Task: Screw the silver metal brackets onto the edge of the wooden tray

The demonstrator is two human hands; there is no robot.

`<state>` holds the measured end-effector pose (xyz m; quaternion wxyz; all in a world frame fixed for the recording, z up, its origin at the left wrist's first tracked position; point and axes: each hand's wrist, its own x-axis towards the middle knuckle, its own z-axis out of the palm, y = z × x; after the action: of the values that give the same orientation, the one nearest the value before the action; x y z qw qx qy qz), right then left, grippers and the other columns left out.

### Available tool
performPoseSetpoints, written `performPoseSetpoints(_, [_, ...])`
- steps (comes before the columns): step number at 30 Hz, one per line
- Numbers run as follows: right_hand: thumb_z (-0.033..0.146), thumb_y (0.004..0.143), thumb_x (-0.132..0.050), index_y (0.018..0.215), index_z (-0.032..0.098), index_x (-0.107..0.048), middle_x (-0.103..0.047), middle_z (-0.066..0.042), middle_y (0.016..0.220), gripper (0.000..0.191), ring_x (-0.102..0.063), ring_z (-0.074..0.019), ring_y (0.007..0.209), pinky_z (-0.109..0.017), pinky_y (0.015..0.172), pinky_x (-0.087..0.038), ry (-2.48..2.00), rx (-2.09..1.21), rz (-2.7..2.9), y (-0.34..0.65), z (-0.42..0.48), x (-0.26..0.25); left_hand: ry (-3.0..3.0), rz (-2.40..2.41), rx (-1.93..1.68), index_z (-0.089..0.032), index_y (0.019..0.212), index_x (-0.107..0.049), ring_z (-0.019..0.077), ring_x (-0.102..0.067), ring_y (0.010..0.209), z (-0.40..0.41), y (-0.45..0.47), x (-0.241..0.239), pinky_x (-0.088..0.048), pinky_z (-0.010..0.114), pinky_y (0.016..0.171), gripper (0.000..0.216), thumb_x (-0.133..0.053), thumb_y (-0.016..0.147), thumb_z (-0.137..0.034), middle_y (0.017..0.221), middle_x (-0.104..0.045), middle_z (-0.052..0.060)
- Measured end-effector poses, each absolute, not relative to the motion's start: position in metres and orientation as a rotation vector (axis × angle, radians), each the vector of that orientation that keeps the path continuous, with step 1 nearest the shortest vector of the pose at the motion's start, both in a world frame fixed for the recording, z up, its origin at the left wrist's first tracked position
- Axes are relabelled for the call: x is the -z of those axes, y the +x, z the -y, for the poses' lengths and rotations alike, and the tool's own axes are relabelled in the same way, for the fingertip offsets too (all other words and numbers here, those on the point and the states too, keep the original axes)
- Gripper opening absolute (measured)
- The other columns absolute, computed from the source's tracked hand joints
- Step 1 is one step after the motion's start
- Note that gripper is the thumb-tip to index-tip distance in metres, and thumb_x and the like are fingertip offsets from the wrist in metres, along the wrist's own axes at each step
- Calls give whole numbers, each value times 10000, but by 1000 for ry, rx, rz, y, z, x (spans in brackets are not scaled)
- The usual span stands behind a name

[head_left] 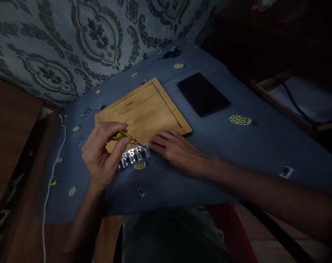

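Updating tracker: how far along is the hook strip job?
Done: metal hook strip lies at the near edge of the wooden board. In hand: left hand holds a yellow screwdriver, tip at the strip; right hand steadies it. Left: whether any screw is in, cannot tell.

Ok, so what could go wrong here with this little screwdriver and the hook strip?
1. The screwdriver in the left hand points toward the right hand, which rests right beside the hook strip; a slip could jab it.
2. The wooden board lies on a cloth, so it might slide under pressure.
3. The light is dim, so the tip may be hard to seat accurately.
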<state>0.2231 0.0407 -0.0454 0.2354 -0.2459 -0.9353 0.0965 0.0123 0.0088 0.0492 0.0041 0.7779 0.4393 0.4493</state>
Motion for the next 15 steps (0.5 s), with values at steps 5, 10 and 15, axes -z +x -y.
performPoseSetpoints(5, [116,1005,-540,1265,142,-657,-722,-120,1239,287,-558,-286,1102,-444,949,-435,-695,-266,2580,223,-42,46,2518,-1413,-1457,-330,1085,-758,144,-686,807,-11,16,-49,-583,307,684,194,-779,914,-240,870,-729,-20])
performPoseSetpoints(10, [130,1007,-549,1262,159,-655,-717,-113,1244,278,-553,-281,1100,-440,941,-429,-682,-249,2564,223,-41,47,2270,-1453,-1582,-283,1121,-734,129,-732,815,-11,20,-44,-593,265,707,328,-873,824,-273,937,-744,-30])
performPoseSetpoints(15, [121,1000,-558,1228,142,-669,-726,-128,1206,255,-557,-288,1101,-433,924,-428,-688,-210,2554,222,-40,48,2093,-1431,-1562,-233,1017,-726,126,-756,803,-10,23,-44,-589,233,696,193,-836,858,-232,880,-772,-20])
